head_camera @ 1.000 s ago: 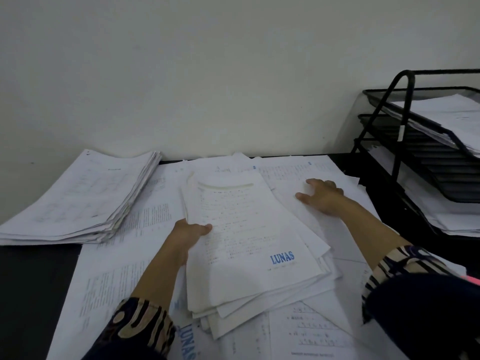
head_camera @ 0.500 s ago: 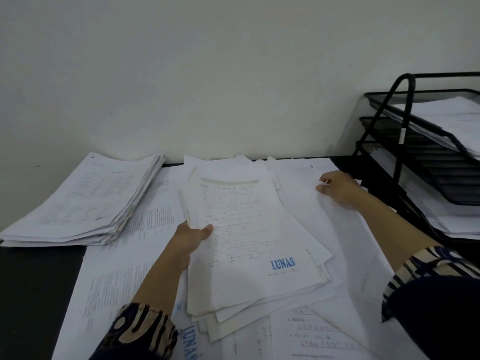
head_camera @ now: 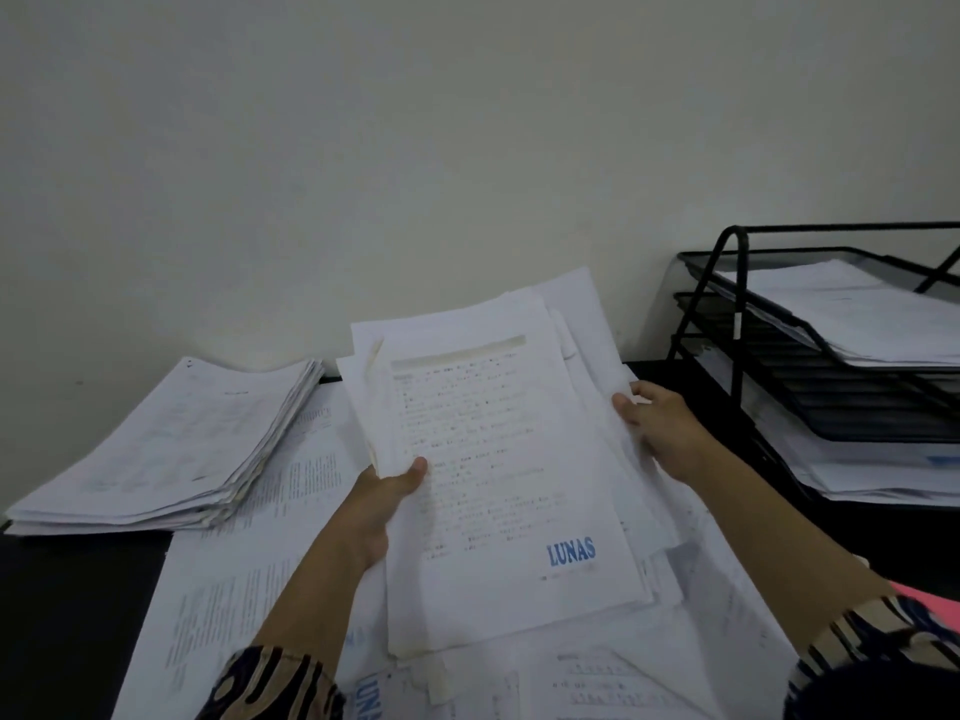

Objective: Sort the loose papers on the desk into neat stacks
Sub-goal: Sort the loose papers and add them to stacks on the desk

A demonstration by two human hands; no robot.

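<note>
Both hands [head_camera: 374,504] have lifted bundle [head_camera: 498,480].

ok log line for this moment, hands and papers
left hand: grips bundle left edge | right hand: grips right edge | bundle: raised, uneven | side stack: on desk

We are looking at an office desk [head_camera: 67,615]: printed papers [head_camera: 249,579] covering it, a stacked pile [head_camera: 156,454], and a black tiered paper tray [head_camera: 831,407] alongside.
</note>
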